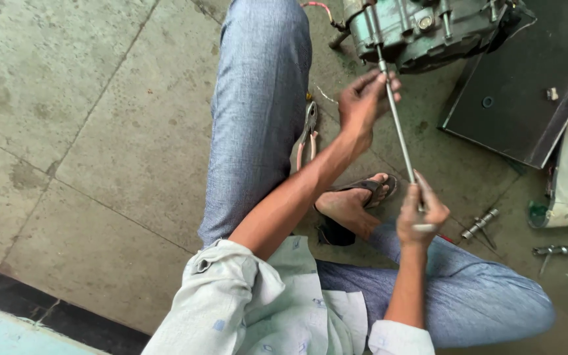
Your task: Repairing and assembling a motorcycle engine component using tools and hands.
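Seated on the concrete floor (87, 131), working a long T-handle wrench (402, 138) into the grey-green engine case (422, 26) at the top of view. Step in hand, by the look of it: driving or loosening a fastener on the near face of the case, socket end already up against the case near its lower edge. Left hand (363, 105) up high on the shaft just below the case, fingers curled loosely round it with the thumb across — guiding grip, not a hard clamp. Right hand (421, 213) low at the cross handle, fingers closed tight around it; supplies the turning. Shaft runs diagonally between the two hands, above a sandalled foot (356, 200). Next move probably calls for keeping the shaft in line with the fastener while the lower hand twists; slip off the head looks like the main risk. Pliers (308, 131) lie on the floor beside the left knee, untouched. Small socket tool (480, 223) and another metal bit (549, 250) lie right of the right hand, apart from it. Dark metal plate (527, 85) sits beside the engine.
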